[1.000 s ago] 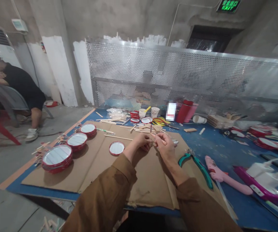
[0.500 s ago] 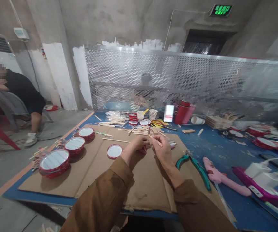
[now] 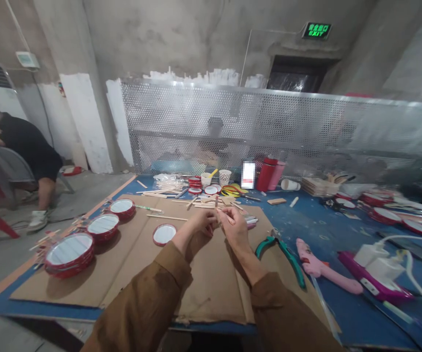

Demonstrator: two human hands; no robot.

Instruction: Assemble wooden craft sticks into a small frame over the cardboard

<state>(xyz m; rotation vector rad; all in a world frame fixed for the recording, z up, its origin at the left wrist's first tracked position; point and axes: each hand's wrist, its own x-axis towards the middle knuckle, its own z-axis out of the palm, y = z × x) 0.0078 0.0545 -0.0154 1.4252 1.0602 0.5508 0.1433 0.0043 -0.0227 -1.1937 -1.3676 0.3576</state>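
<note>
My left hand [image 3: 202,222] and my right hand [image 3: 233,222] meet over the cardboard sheet [image 3: 207,278], fingers pinched together. A small, thin brown strip [image 3: 217,201] sticks up between the fingertips; its lower part is hidden, and its kind is too small to make out. Left of my left hand lies a small round red-rimmed piece with a white face [image 3: 164,234], near a thin wooden stick [image 3: 167,217]. Just beyond the fingers is a pile of wooden sticks [image 3: 200,203]. To the right of my right hand lie teal-handled pliers [image 3: 291,261], jaws pointing away.
Three red-rimmed round pieces [image 3: 70,249] with sticks attached line the cardboard's left side. A pink glue gun [image 3: 324,271] and purple power strip [image 3: 372,278] lie at right. A lit phone [image 3: 248,175], red bottle [image 3: 267,174] and paper cup [image 3: 224,177] stand before the perforated metal screen [image 3: 181,112]. A person sits far left.
The whole view has shifted, so the table things appear further left and slightly lower. My hands stay together, still pinching at the small strip.
</note>
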